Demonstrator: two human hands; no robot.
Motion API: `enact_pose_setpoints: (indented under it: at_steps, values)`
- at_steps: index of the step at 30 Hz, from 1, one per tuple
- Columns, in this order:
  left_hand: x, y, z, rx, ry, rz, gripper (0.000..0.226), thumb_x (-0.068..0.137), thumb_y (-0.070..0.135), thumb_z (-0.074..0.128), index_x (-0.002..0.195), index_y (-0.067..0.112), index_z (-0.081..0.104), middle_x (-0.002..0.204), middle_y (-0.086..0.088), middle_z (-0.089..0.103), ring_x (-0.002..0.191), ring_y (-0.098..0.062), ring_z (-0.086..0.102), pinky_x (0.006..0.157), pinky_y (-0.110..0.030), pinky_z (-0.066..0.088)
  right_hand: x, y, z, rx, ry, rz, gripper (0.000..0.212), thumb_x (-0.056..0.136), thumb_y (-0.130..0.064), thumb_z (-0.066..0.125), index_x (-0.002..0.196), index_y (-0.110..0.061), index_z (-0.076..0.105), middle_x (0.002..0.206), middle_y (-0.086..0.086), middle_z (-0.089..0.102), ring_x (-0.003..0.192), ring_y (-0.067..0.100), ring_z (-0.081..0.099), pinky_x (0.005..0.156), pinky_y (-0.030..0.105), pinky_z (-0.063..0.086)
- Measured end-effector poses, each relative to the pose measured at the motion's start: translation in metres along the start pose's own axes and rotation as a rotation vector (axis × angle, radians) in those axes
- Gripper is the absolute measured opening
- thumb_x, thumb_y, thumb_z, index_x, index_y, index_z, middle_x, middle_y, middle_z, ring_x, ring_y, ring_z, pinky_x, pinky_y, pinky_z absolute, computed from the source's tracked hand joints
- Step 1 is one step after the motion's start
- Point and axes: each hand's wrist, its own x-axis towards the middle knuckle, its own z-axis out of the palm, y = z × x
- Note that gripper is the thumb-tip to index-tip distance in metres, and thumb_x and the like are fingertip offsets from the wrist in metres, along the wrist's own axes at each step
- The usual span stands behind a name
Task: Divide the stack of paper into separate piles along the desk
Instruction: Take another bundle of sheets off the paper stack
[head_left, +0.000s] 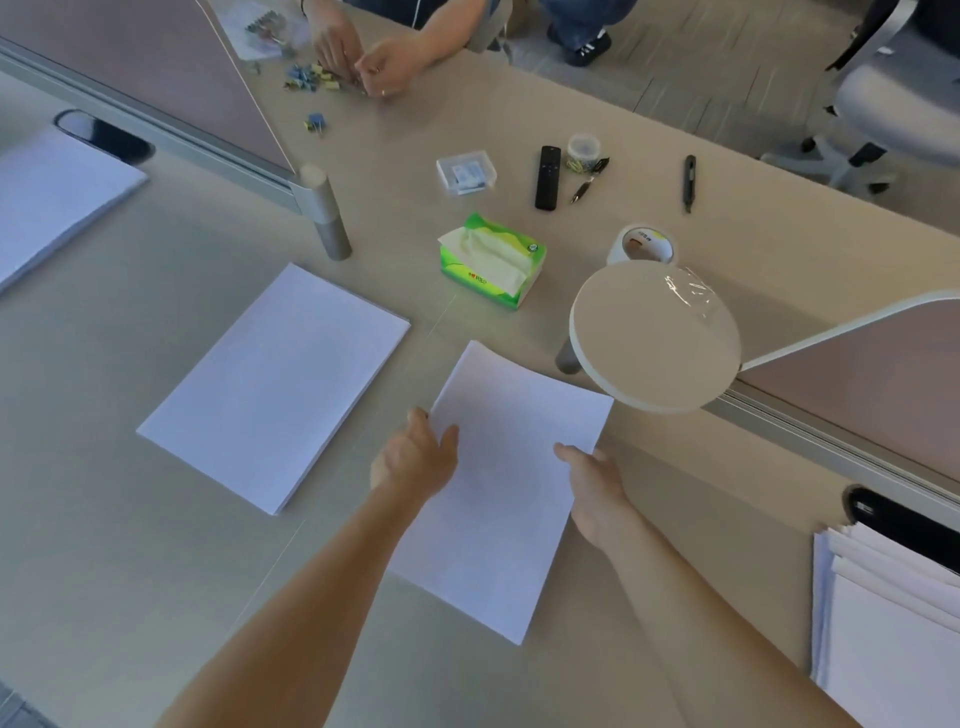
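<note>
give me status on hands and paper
Both gripping paper bundle: left hand, right hand. One placed pile to its left. Ahead, tissue box, apart.

pale beige desk (104, 519) split by mauve partition panel (171, 67) on a grey metal rail, a second partition (857, 395) at the right edge; round pale disc (654, 338) on a post beside it; beyond the far edge, grey carpet floor (701, 67) and grey swivel chair (893, 104)

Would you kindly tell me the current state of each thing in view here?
held sheets, gripped at both side edges, far edge bowed.
left hand, pinches the held sheets' left edge.
right hand, pinches their right edge.
middle pile, flat on the desk, squared.
far-left pile, flat, untouched.
right stack, sheets fanned unevenly.
tissue box, open, tissue sticking out.
</note>
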Motion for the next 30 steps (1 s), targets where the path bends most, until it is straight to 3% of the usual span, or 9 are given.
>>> enact_pose_setpoints:
  at_steps: [12, 13, 14, 15, 22, 23, 24, 25, 30]
  values:
    - [0.021, -0.010, -0.005, 0.157, 0.131, 0.040, 0.048, 0.097, 0.051, 0.038, 0.113, 0.006, 0.045, 0.112, -0.016, 0.062, 0.102, -0.036, 0.061, 0.076, -0.042, 0.047, 0.010, -0.005, 0.033, -0.114, -0.007, 0.061, 0.057, 0.071, -0.015, 0.049, 0.127, -0.009, 0.051, 0.128, 0.027, 0.055, 0.129, 0.045, 0.036, 0.105, 0.047, 0.045]
    - [0.020, -0.012, -0.005, 0.156, 0.137, 0.039, 0.048, 0.097, 0.051, 0.039, 0.113, 0.006, 0.045, 0.112, -0.016, 0.061, 0.103, -0.036, 0.061, 0.078, -0.042, 0.048, 0.009, -0.004, 0.034, -0.119, -0.006, 0.066, 0.055, 0.070, -0.016, 0.049, 0.125, -0.009, 0.052, 0.127, 0.028, 0.054, 0.110, 0.009, 0.030, 0.102, 0.043, 0.047]
    - [0.018, -0.013, -0.005, 0.158, 0.140, 0.039, 0.049, 0.097, 0.051, 0.039, 0.114, 0.005, 0.045, 0.112, -0.016, 0.061, 0.104, -0.036, 0.060, 0.079, -0.042, 0.048, 0.009, -0.003, 0.035, -0.118, -0.005, 0.057, 0.056, 0.069, -0.018, 0.051, 0.124, -0.011, 0.053, 0.125, 0.025, 0.058, 0.126, 0.045, 0.042, 0.103, 0.045, 0.047]
    - [0.015, -0.014, -0.005, 0.163, 0.140, 0.037, 0.050, 0.097, 0.051, 0.039, 0.114, 0.005, 0.046, 0.112, -0.016, 0.061, 0.104, -0.036, 0.060, 0.079, -0.042, 0.047, 0.010, 0.000, 0.036, -0.125, -0.009, 0.055, 0.058, 0.067, -0.022, 0.053, 0.125, -0.014, 0.053, 0.123, 0.020, 0.062, 0.110, 0.030, 0.064, 0.104, 0.048, 0.047]
    - [0.026, -0.019, -0.020, 0.198, 0.100, -0.004, 0.054, 0.098, 0.048, 0.035, 0.117, 0.001, 0.055, 0.112, -0.019, 0.064, 0.107, -0.038, 0.061, 0.085, -0.042, 0.049, 0.005, -0.006, 0.041, -0.273, -0.007, 0.049, 0.066, 0.072, -0.028, 0.056, 0.127, 0.006, 0.050, 0.130, 0.027, 0.059, 0.128, 0.039, 0.041, 0.104, 0.062, 0.034]
    - [0.028, -0.021, -0.021, 0.212, 0.100, -0.014, 0.055, 0.097, 0.048, 0.035, 0.116, 0.001, 0.056, 0.111, -0.019, 0.065, 0.106, -0.037, 0.061, 0.085, -0.041, 0.050, 0.003, -0.007, 0.040, -0.334, -0.008, 0.059, 0.058, 0.076, -0.027, 0.056, 0.122, 0.008, 0.051, 0.116, 0.024, 0.067, 0.128, 0.034, 0.044, 0.094, 0.044, 0.050]
    - [0.029, -0.024, -0.022, 0.220, 0.095, -0.021, 0.057, 0.097, 0.049, 0.034, 0.116, 0.001, 0.058, 0.111, -0.018, 0.065, 0.106, -0.037, 0.062, 0.084, -0.041, 0.050, 0.001, -0.008, 0.038, -0.385, -0.005, 0.069, 0.048, 0.082, -0.026, 0.057, 0.115, 0.009, 0.051, 0.096, 0.012, 0.060, 0.101, 0.014, 0.024, 0.075, 0.034, 0.039]
    - [0.030, -0.027, -0.022, 0.219, 0.090, -0.020, 0.058, 0.096, 0.050, 0.034, 0.116, 0.001, 0.059, 0.111, -0.019, 0.066, 0.105, -0.037, 0.063, 0.084, -0.041, 0.051, -0.002, -0.011, 0.036, -0.427, 0.004, 0.069, 0.037, 0.086, -0.025, 0.056, 0.108, 0.004, 0.052, 0.092, 0.009, 0.053, 0.083, 0.026, 0.051, 0.077, 0.034, 0.041]
    - [0.020, -0.024, -0.029, 0.264, 0.069, -0.005, 0.067, 0.093, 0.055, 0.034, 0.123, 0.000, 0.058, 0.120, -0.021, 0.062, 0.114, -0.039, 0.058, 0.092, -0.045, 0.049, -0.029, -0.023, 0.007, -0.523, 0.042, 0.011, 0.022, 0.087, -0.022, 0.055, 0.073, -0.014, 0.040, 0.067, 0.000, 0.034, 0.060, 0.018, 0.030, 0.050, 0.026, 0.028]
